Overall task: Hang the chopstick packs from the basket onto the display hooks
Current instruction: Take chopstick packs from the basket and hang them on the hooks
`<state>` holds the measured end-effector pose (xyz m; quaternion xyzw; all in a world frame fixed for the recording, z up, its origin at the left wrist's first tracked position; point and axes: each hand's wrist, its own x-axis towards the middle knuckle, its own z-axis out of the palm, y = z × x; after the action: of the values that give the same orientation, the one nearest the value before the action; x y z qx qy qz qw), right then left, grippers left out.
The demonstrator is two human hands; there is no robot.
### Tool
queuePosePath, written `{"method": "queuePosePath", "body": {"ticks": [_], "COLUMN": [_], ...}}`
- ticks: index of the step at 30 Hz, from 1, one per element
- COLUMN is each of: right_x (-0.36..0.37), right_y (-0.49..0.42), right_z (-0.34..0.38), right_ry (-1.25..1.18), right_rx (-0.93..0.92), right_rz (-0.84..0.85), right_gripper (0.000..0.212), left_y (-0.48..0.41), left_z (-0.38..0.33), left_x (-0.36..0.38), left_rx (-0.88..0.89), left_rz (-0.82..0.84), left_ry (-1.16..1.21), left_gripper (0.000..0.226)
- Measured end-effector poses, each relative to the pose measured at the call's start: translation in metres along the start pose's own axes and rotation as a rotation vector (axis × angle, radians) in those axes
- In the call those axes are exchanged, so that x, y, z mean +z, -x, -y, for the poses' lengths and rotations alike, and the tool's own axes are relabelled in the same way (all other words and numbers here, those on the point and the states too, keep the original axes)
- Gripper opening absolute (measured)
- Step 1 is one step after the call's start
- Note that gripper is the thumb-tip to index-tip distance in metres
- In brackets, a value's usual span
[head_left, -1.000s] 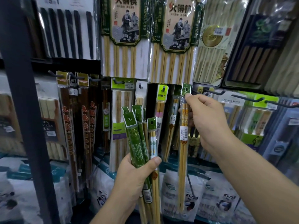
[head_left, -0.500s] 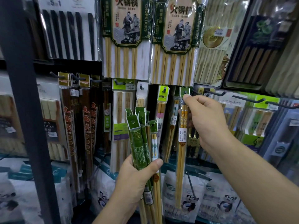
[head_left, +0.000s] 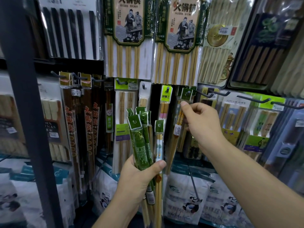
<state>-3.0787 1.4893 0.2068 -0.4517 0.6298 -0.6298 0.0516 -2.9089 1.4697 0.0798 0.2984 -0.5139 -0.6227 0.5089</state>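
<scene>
Dim, flat light; pale glare streaks the glossy clear-plastic chopstick packs [head_left: 179, 46] above the right hand [head_left: 202, 122]; frame edges bow and blur.

A dark upright post [head_left: 24, 112] bars the whole left of the frame. Top centre, two big chopstick packs [head_left: 128, 38] hang low, their bottom edges just above the lower hooks [head_left: 120, 81], so room over those is tight. Right of centre, longer hooks [head_left: 253, 98] jut forward with open air in front. The left hand [head_left: 139, 176], gripping a bundle of packs [head_left: 141, 140], fills centre low; the right hand [head_left: 204, 124], pinching a hanging pack [head_left: 178, 129], covers the slot beside it
</scene>
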Motion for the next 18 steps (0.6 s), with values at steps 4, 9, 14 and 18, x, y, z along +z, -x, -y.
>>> {"method": "queuePosePath", "body": {"ticks": [4,9,14,18], "right_x": [-0.002,0.000,0.002,-0.002], "right_y": [0.014,0.042,0.057,0.056], "right_z": [-0.008,-0.006,-0.001,0.002], "right_ry": [0.033,-0.042,0.035,0.039], "right_rx": [0.006,0.050,-0.028,-0.055], "right_rz": [-0.089,0.198,0.274,0.286], "right_gripper": [0.040,0.042,0.024,0.022], "left_y": [-0.001,0.001,0.002,0.004], "left_z": [0.000,0.003,0.003,0.002], "left_x": [0.000,0.003,0.008,0.011], "left_rx": [0.045,0.073,0.078,0.085], "left_rz": [-0.021,-0.017,0.015,0.032], "left_ry": [0.009,0.002,0.042,0.054], "left_gripper": [0.071,0.076,0.071,0.060]}}
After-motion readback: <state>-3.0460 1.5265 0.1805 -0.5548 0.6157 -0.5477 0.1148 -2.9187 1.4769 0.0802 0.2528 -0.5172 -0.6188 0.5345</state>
